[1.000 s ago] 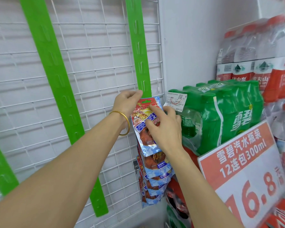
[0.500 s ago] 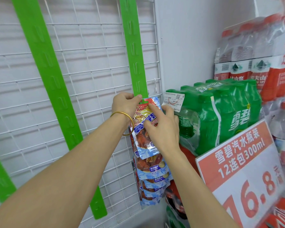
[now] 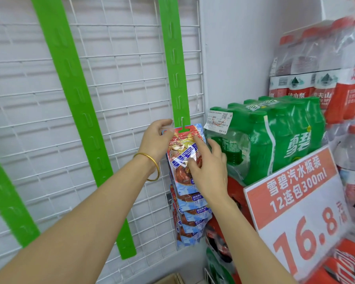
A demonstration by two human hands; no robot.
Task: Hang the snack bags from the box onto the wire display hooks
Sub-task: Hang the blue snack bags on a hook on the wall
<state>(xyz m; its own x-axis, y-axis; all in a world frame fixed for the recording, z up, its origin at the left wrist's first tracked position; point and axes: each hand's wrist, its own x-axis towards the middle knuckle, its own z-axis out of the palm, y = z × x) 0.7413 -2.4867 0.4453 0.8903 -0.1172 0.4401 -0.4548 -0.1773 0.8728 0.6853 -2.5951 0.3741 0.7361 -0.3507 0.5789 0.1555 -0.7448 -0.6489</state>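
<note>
A red and blue snack bag (image 3: pixel 182 152) hangs at the top of a column of several bags (image 3: pixel 191 220) on a green clip strip (image 3: pixel 175 64) fixed to the white wire grid (image 3: pixel 115 99). The strip's tab shows through the bag's hang hole. My left hand (image 3: pixel 158 140) pinches the bag's upper left corner beside the strip. My right hand (image 3: pixel 207 167) lies against the bag's front with straight fingers. A cardboard box corner (image 3: pixel 170 279) shows at the bottom edge.
A second green strip (image 3: pixel 78 111) slants across the grid to the left, and a third (image 3: pixel 6 195) at the far left. Right of the bags stand green soda packs (image 3: pixel 275 132), water bottle packs (image 3: pixel 320 64) and a red price sign (image 3: pixel 303 212).
The top bag has settled onto the strip's clip. My right hand has slid slightly down the bag's front; my left hand stays at its upper corner.
</note>
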